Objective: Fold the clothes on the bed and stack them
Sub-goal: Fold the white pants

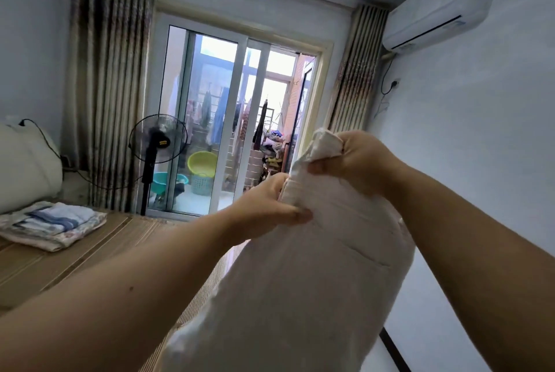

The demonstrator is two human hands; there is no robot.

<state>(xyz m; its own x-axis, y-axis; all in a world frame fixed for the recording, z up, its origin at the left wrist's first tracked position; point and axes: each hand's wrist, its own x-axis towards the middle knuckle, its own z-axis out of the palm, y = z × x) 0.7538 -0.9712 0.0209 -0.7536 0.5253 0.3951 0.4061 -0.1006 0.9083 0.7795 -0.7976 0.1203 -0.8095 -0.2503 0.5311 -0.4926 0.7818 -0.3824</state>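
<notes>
Btm edge cuts off white garment (300,281). Fingertips of right hand (360,158) buried in cloth. Left edge cuts pillow (24,167). Too small/blurry to ID: balcony laundry (219,116).

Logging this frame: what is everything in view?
white garment: one, white, held up mid-frame
folded stack: one, blue and floral, on the bed, left
bed: one, brown striped, lower left
white bundle: one, off-white, far left
sliding door: one, white-framed, centre
fan: one, black, before the door
curtains: two, beige striped, flanking the door
air conditioner: one, white, upper right wall
yellow basin: one, yellow, beyond the door
teal basin: one, teal, lower left of it
left hand: one, pinches the garment's edge
right hand: one, grips its top corner
</notes>
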